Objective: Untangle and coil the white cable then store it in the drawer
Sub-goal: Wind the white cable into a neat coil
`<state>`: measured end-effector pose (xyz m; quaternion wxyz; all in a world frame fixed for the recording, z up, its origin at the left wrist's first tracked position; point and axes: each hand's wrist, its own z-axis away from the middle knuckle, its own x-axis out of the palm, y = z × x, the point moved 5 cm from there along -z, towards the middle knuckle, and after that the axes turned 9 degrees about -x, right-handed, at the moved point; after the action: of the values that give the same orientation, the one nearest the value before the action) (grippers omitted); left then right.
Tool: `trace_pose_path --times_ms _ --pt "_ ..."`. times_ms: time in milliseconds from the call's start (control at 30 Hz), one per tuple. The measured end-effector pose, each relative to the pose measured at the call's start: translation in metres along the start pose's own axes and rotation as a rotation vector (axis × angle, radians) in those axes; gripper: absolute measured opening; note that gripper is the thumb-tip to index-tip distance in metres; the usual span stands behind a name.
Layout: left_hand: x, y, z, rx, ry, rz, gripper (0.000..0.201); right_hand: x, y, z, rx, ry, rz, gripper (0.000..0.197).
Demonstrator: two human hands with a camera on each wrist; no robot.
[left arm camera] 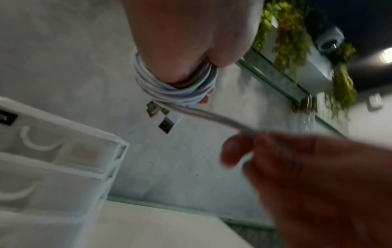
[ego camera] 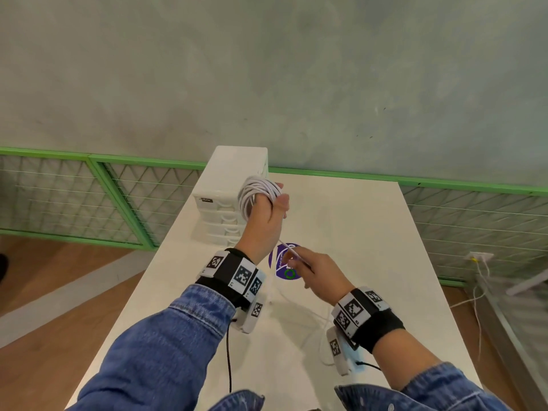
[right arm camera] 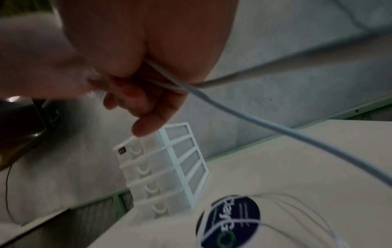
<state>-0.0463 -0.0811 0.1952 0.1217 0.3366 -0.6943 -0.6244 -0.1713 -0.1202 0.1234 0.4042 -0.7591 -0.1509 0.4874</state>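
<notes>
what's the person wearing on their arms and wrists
Both arms are in blue denim sleeves. Each wrist carries a black band ringed with white blocks printed with black-and-white square markers: one on the left wrist, one on the right wrist. A white camera unit hangs under each band, trailing a thin black cable. The hands are bare.

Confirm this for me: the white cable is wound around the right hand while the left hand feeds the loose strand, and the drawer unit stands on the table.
One slip: the white cable is wound around the left hand, and the right hand feeds the loose strand, as the head view shows. The drawer unit does stand on the table.
</notes>
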Motion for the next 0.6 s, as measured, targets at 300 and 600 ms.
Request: trace_pose_path --times_ms 300,600 --pt "0.02 -0.031 0.013 -0.213 -0.372 -0.31 0.036 -0.038 -0.018 -0.014 -0.107 0.25 -0.142 0.011" --pt "0.032 -0.029 0.046 -0.446 -0.666 0.016 0.04 -0.054 0.003 -0.012 -0.159 0.334 -0.138 0.045"
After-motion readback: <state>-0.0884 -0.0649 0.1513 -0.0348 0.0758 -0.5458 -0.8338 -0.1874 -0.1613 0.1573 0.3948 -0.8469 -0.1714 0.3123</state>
